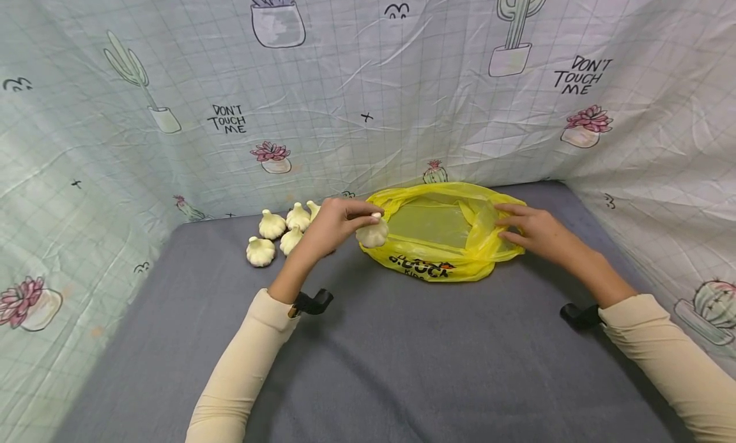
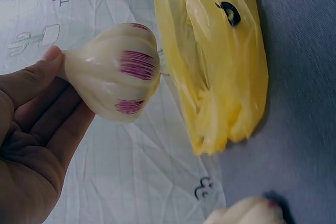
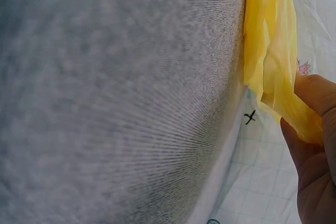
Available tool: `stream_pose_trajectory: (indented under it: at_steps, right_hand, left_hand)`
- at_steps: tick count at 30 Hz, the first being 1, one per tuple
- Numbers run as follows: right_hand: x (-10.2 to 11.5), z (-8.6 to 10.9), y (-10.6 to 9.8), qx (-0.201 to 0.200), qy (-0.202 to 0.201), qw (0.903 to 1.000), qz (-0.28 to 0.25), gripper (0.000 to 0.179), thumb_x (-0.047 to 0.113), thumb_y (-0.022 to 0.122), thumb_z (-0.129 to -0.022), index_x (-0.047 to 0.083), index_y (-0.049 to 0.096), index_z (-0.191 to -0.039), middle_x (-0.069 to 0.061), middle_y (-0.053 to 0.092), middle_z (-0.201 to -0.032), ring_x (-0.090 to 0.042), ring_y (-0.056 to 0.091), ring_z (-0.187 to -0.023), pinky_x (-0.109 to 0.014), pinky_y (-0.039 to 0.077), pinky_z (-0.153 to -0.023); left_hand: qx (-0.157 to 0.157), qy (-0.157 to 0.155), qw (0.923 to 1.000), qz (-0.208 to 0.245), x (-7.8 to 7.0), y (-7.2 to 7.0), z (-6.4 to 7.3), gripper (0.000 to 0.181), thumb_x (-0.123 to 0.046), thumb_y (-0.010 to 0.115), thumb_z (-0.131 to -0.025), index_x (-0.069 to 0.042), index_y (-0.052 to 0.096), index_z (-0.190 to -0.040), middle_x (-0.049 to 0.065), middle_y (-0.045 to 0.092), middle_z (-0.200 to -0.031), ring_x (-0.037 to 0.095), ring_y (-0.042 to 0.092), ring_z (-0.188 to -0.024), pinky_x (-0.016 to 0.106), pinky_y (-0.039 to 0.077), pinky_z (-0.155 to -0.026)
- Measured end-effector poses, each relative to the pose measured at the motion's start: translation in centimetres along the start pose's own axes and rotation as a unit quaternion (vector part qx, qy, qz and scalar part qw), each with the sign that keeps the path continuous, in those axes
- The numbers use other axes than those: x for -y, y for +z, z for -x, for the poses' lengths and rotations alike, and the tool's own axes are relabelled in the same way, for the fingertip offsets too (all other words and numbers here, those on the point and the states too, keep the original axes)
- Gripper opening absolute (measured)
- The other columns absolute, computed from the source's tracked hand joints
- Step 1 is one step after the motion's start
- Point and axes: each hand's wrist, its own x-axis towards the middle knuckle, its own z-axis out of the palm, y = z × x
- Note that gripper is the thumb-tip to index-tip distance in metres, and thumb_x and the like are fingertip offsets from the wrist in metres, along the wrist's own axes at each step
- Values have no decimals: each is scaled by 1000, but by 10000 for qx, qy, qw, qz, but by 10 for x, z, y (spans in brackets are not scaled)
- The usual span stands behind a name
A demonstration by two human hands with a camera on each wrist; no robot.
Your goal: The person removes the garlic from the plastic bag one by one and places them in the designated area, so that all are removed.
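Observation:
Between thumb and fingers, my left hand (image 1: 336, 225) pinches a garlic bulb (image 1: 372, 233) by its stem. The left wrist view shows this garlic bulb (image 2: 113, 72) as cream-white with purple streaks. It is held up at the left side of a yellow plastic bag (image 1: 471, 270), which lies with its mouth spread wide and black lettering on its front. At the bag's right rim, my right hand (image 1: 537, 232) grips the thin plastic; the right wrist view has the yellow bag (image 3: 273, 51) between thumb and fingers. More garlic bulbs (image 1: 261, 252) lie left of my left hand, which partly hides some.
A grey cloth-covered table (image 1: 402, 360) carries everything. Behind it and at both sides hangs a pale curtain (image 1: 356, 78) printed with cacti and words. The bag stands close to the back curtain. Black straps (image 1: 313, 301) circle both wrists.

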Motion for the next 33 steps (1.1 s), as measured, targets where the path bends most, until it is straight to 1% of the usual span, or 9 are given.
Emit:
stream_pose_trajectory:
  at_steps: [4, 8, 12, 19, 23, 26, 30, 32, 33]
  right_hand:
    - [-1, -2, -1, -27, -21, 10000, 47, 29, 3, 86, -78, -3, 78, -105, -27, 63, -130, -36, 71, -97, -49, 57, -71]
    - [0, -3, -2, -16, 18, 10000, 56, 28, 3, 85, -79, -3, 78, -105, -27, 64, -130, -37, 71, -98, -50, 57, -73]
    - [0, -3, -3, 11, 69, 10000, 49, 28, 4, 85, -80, -2, 78, -106, -26, 64, -130, -36, 71, -97, -49, 58, -72]
    - [-2, -2, -1, 61, 80, 9999, 81, 28, 5, 85, -80, -2, 78, -106, -26, 63, -131, -38, 70, -100, -51, 57, -74]
    - [-2, -2, -2, 33, 92, 9999, 66, 28, 4, 84, -81, -3, 78, -107, -25, 63, -131, -38, 70, -100, -51, 57, -75]
    - [-1, -2, -2, 32, 79, 9999, 60, 28, 3, 83, -81, -3, 78, -107, -26, 63, -131, -38, 70, -99, -51, 58, -75]
    - [-1, -3, -2, 78, 120, 9999, 58, 27, 4, 83, -82, -3, 78, -108, -25, 63, -132, -39, 69, -102, -52, 57, -76]
    - [-2, -3, -2, 87, 126, 9999, 77, 27, 4, 83, -82, -3, 78, -108, -25, 63, -132, -39, 69, -102, -52, 57, -76]
    - [-2, -3, -2, 83, 123, 9999, 84, 27, 4, 83, -82, -3, 78, -108, -25, 63, -132, -38, 69, -102, -52, 57, -76]
  left_hand:
    - [-44, -62, 9999, -93, 2, -9, 7, 21, -20, 70, -98, -12, 79, -115, 1, 77, -108, 12, 72, -100, 30, 58, -87]
    - [-56, -88, 9997, -243, 5, -18, 14, 23, -21, 70, -98, -12, 79, -117, 2, 77, -109, 14, 73, -101, 33, 59, -86]
    - [-134, -145, 9988, -459, 9, -25, 24, 23, -22, 71, -98, -13, 79, -117, 1, 77, -110, 13, 73, -100, 34, 59, -84]
    - [-290, -109, 9983, -486, 18, -34, 42, 21, -19, 72, -96, -14, 79, -115, -2, 77, -107, 11, 73, -96, 27, 58, -79]
    - [-439, -156, 9977, -488, 21, -41, 52, 21, -17, 74, -95, -13, 79, -114, 0, 77, -108, 13, 73, -96, 23, 57, -79]
    - [-580, -192, 9963, -606, 23, -46, 58, 20, -16, 75, -94, -11, 80, -112, 2, 77, -105, 14, 71, -90, 20, 54, -74]
    - [-696, -277, 9937, -834, 26, -53, 66, 19, -19, 75, -94, -13, 80, -111, -1, 78, -101, 13, 57, -69, 22, 43, -60]
    - [-723, -308, 9926, -928, 28, -56, 69, 19, -21, 74, -95, -14, 80, -112, -2, 77, -101, 13, 50, -63, 23, 39, -57]
    - [-739, -312, 9920, -973, 29, -58, 70, 19, -21, 74, -95, -14, 80, -112, -2, 77, -101, 13, 49, -62, 24, 39, -56]
